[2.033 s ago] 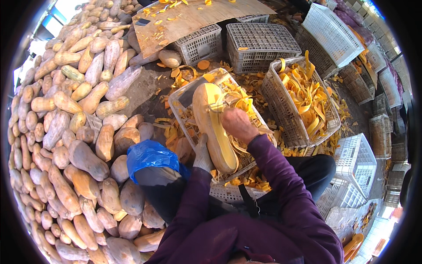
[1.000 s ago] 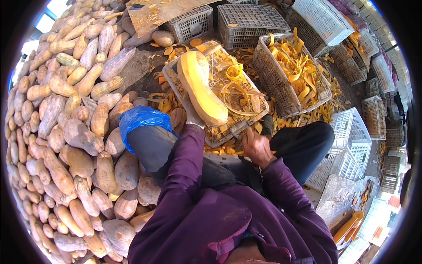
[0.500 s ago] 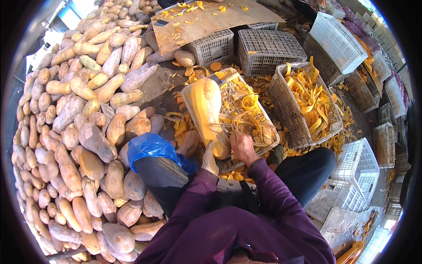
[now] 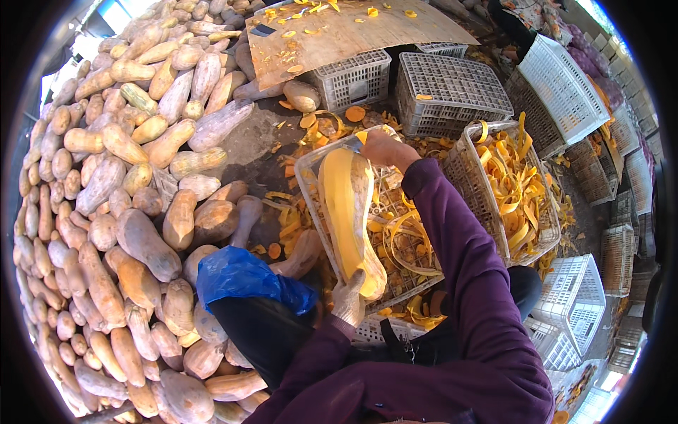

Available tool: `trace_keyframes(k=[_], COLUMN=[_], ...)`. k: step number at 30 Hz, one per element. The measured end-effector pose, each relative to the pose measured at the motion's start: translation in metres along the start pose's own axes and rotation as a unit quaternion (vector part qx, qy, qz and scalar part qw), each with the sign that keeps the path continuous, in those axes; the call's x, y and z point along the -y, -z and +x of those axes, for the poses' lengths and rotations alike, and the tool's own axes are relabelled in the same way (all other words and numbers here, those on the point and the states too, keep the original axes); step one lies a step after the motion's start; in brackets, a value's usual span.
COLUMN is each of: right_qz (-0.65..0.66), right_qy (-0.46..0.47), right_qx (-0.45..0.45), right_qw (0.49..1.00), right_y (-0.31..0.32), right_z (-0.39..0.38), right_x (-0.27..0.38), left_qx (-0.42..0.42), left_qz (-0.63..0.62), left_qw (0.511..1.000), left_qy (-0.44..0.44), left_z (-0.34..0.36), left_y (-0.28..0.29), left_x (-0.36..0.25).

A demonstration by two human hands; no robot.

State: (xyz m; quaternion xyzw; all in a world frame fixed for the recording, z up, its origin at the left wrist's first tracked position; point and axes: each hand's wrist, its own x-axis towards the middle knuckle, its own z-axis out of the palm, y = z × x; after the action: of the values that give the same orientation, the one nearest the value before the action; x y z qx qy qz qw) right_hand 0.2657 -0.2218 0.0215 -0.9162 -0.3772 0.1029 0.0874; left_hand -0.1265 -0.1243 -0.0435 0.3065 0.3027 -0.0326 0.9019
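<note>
A long butternut-type squash [image 4: 344,212] lies lengthwise across an upturned grey plastic crate [image 4: 308,174] in front of me. Broad bright-orange peeled bands run down it, and tan skin shows along its right side. My left hand [image 4: 349,300], pale as if gloved, is wrapped around the squash's near end with the thumb on top. At the far end, my right hand [image 4: 387,150] is closed against the squash. A small orange and bluish bit shows by its fingers, but what it grips is mostly hidden. Curled peel strips [image 4: 409,244] lie on the crate beside the squash.
A great heap of unpeeled squashes [image 4: 148,244] fills the left. On the right stands a crate full of peelings [image 4: 512,191]. Beyond are upturned crates [image 4: 452,88] and a wooden board [image 4: 353,35] with scraps. A blue plastic bag [image 4: 247,279] covers my left knee.
My right hand has gone from the squash's near end to its far end, the arm now stretched out. More peeled orange faces up, and the squash's near end sits closer to me.
</note>
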Motion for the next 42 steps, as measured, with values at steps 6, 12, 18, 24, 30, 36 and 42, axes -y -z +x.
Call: trace_keyframes(k=[6,12,18,24,30,36,42], right_qz=[0.060,0.016,0.055,0.113,0.092,0.132,0.011], right_qy=[-0.099,-0.085,-0.072,-0.090,-0.018,-0.037,-0.065], right_qx=[-0.157,-0.228,-0.288,-0.182,-0.126,-0.211,-0.137], right_qw=[0.981,0.970,0.953,0.973,0.988,0.968,0.988], right_y=[-0.029,-0.047,-0.062,-0.081,-0.087,-0.052,0.013], right_z=[-0.039,-0.098,-0.155,-0.230,-0.315,-0.346,-0.125], right_x=[0.048,0.084,0.149,0.176,0.194,0.171,0.050], left_qx=[-0.046,-0.063,-0.010,-0.026,-0.013,0.001,0.012], left_qz=[-0.020,0.081,0.075,0.029,0.031,0.055,0.051], left_qw=[0.999,0.993,0.997,0.999,0.999,0.998,0.999], left_qy=[-0.008,0.056,-0.001,0.014,-0.001,-0.024,-0.013], left_z=[0.007,-0.012,0.011,0.014,0.042,0.021,0.026], left_y=[0.007,-0.023,0.005,-0.007,0.020,0.003,0.016], left_x=[0.001,-0.017,-0.001,0.002,0.005,0.000,0.016])
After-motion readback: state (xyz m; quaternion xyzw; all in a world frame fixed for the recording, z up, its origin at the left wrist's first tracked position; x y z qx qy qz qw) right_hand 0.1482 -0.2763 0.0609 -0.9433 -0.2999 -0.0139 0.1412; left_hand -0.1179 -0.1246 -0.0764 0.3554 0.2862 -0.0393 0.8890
